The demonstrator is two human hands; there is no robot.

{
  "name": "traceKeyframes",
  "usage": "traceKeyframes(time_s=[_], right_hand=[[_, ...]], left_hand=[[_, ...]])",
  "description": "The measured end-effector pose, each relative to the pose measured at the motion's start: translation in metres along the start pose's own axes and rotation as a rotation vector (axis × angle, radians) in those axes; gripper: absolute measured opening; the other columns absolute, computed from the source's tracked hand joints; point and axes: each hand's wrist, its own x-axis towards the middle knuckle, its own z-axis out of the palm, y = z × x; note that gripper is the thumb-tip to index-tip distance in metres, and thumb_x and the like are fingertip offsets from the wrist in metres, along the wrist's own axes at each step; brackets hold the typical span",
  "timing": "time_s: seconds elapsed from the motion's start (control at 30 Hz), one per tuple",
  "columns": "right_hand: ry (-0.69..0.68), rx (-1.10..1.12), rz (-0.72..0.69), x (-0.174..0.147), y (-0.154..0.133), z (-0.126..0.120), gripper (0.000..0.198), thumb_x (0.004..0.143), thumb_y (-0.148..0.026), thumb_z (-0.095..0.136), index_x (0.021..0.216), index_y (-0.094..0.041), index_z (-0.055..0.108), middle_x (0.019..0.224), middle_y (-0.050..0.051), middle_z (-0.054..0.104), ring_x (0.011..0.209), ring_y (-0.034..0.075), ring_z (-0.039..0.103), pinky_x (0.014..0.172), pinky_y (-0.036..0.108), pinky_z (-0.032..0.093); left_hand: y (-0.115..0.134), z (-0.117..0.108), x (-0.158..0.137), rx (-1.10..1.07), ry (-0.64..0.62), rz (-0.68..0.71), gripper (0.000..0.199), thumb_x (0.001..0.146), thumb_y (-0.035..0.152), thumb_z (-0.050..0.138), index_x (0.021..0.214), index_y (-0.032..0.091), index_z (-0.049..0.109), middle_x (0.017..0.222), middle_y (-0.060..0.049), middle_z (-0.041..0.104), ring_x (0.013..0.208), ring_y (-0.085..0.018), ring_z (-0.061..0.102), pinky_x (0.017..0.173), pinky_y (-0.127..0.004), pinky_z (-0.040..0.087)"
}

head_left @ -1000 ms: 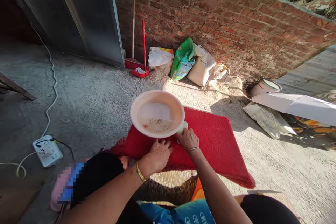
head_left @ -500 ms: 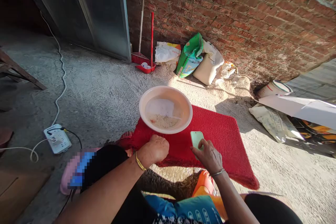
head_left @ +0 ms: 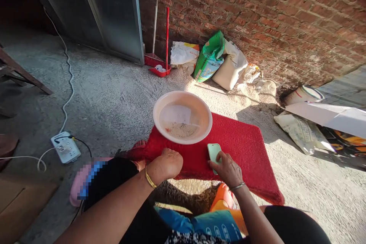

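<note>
From the head camera I see the person seated low over a red pile mat [head_left: 240, 148] spread on a gritty concrete floor [head_left: 114, 99] in hard sunlight. The right hand [head_left: 227, 168] lies over the near end of a flat mint-green phone-shaped object [head_left: 214, 151] on the mat, fingers curled on it; I cannot tell whether they grip it or only press it. The left hand [head_left: 167, 163], a gold bangle [head_left: 150, 178] at its wrist, is closed into a loose fist resting on the mat's near edge, and I see nothing in it. Just beyond both hands a round pale pink plastic basin [head_left: 182, 117] stands on the mat's far left corner, holding a small heap of pale grain and a white square patch on its floor. Against the red brick wall [head_left: 257, 19] lean a green printed sack [head_left: 208, 58], a plain cream sack [head_left: 228, 72] and a white printed bag [head_left: 183, 52]; their lettering is too small for me to read. A red dustpan and broom [head_left: 160, 66] stand beside them, and a white power strip [head_left: 65, 146] with its cord lies well to the left.
</note>
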Motion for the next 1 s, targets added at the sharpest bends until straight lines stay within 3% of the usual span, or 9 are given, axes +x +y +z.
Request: traceKeyframes(time_s=[0.2,0.33,0.43,0.53,0.6,0.77,0.83,0.9,1.0], right_hand=[[0.022,0.439,0.035,0.024,-0.024,0.014,0.043,0.074,-0.064,0.054,0.064,-0.022,0.047,0.064,0.001,0.060,0.065,0.018,0.058,0.055,0.025,0.035],[0.005,0.632,-0.006,0.045,-0.047,0.032,0.032,0.072,-0.053,0.057,0.067,-0.022,0.052,0.061,-0.001,0.059,0.061,0.016,0.057,0.050,0.023,0.037],[-0.012,0.738,0.015,0.052,-0.049,0.039,0.023,0.068,-0.044,0.059,0.071,-0.023,0.051,0.056,-0.005,0.055,0.053,0.013,0.053,0.045,0.021,0.036],[-0.122,0.884,0.075,0.053,-0.030,0.038,0.024,0.066,-0.044,0.057,0.074,-0.024,0.047,0.048,-0.008,0.047,0.040,0.011,0.046,0.038,0.021,0.032],[-0.140,0.925,0.122,0.051,0.001,0.033,0.026,0.065,-0.045,0.057,0.075,-0.024,0.046,0.045,-0.009,0.045,0.035,0.010,0.042,0.035,0.020,0.029],[-0.010,0.843,0.311,0.038,0.110,0.006,0.029,0.064,-0.047,0.055,0.079,-0.023,0.047,0.041,-0.010,0.040,0.033,0.011,0.038,0.034,0.021,0.026],[0.054,0.804,0.358,0.029,0.135,-0.004,0.029,0.064,-0.046,0.054,0.081,-0.022,0.049,0.042,-0.010,0.040,0.034,0.011,0.038,0.035,0.022,0.026],[0.068,0.828,0.314,0.020,0.131,-0.006,0.031,0.064,-0.046,0.054,0.083,-0.022,0.050,0.046,-0.009,0.039,0.037,0.010,0.037,0.038,0.022,0.027],[-0.050,0.965,0.088,0.009,0.076,0.009,0.029,0.064,-0.045,0.056,0.080,-0.022,0.051,0.053,-0.008,0.041,0.047,0.010,0.039,0.045,0.022,0.030]], left_hand=[[0.002,0.004,0.007,-0.006,0.044,-0.005,0.028,0.082,0.005,0.043,0.091,0.006,0.069,0.095,-0.020,0.071,0.093,-0.029,0.067,0.081,-0.041,0.048],[0.002,0.007,0.014,-0.001,0.059,0.006,0.027,0.081,0.005,0.044,0.091,0.007,0.069,0.096,-0.020,0.071,0.093,-0.027,0.067,0.082,-0.040,0.048],[0.000,0.010,0.020,0.011,0.050,0.013,0.027,0.082,0.007,0.045,0.091,0.008,0.070,0.094,-0.020,0.071,0.093,-0.027,0.068,0.082,-0.039,0.048],[-0.002,0.011,0.023,0.029,0.034,0.018,0.026,0.083,0.011,0.046,0.092,0.008,0.070,0.094,-0.020,0.071,0.093,-0.027,0.068,0.082,-0.039,0.049],[-0.002,0.011,0.024,0.038,0.035,0.021,0.026,0.083,0.013,0.047,0.094,0.008,0.070,0.097,-0.020,0.071,0.095,-0.027,0.068,0.083,-0.039,0.049],[0.003,0.010,0.022,0.046,0.035,-0.002,0.023,0.083,0.017,0.050,0.092,0.009,0.070,0.095,-0.020,0.071,0.093,-0.028,0.068,0.084,-0.042,0.049],[0.004,0.009,0.021,0.046,0.029,-0.003,0.023,0.083,0.018,0.050,0.093,0.010,0.070,0.096,-0.019,0.071,0.094,-0.027,0.067,0.084,-0.041,0.048],[0.004,0.007,0.021,0.046,0.023,0.003,0.024,0.084,0.018,0.049,0.094,0.011,0.069,0.098,-0.017,0.071,0.095,-0.026,0.067,0.085,-0.040,0.048],[0.002,0.005,0.024,0.056,0.014,0.010,0.025,0.086,0.019,0.047,0.095,0.012,0.069,0.099,-0.016,0.071,0.095,-0.026,0.067,0.084,-0.038,0.048]])
